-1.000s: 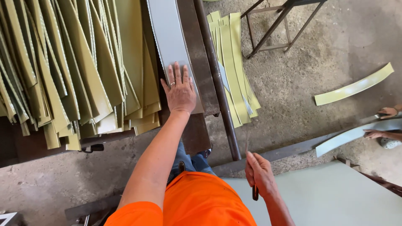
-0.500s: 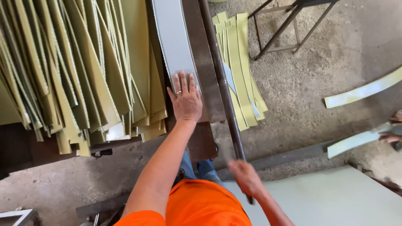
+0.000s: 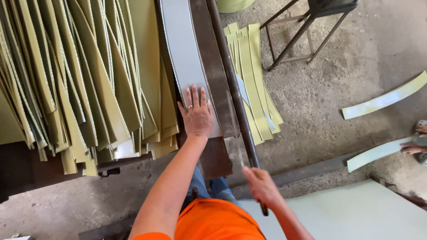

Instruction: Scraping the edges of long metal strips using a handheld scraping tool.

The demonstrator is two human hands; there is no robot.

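Left hand (image 3: 196, 116) flat and spread out, palm down on the near end of a long grey strip (image 3: 183, 53), ring on one finger, pressing rather than gripping. Strip lying along a rusty brown cutter bed (image 3: 213, 66), running from the far edge of view down toward the body. Right hand (image 3: 261, 186) wrapped closed around the near end of a long dark lever bar (image 3: 231, 84), which runs just right of the bed and away into the far part of the scene. Hands well apart, left further out, right close in near the orange shirt (image 3: 218, 222).

Left of the strip, a big fanned heap of olive-green strips (image 3: 80, 80) piled on the bench, ends hanging over the near edge. Right of the lever, down on the concrete floor (image 3: 329, 89), a smaller stack of pale yellow-green strips (image 3: 253, 84). Further right, two curved pale offcuts (image 3: 386, 101), well apart from the stack. Dark metal stand (image 3: 307, 31) at the far right. Large pale sheet (image 3: 356, 213) at near right. Someone else's foot just poking in at the right edge (image 3: 416, 146).
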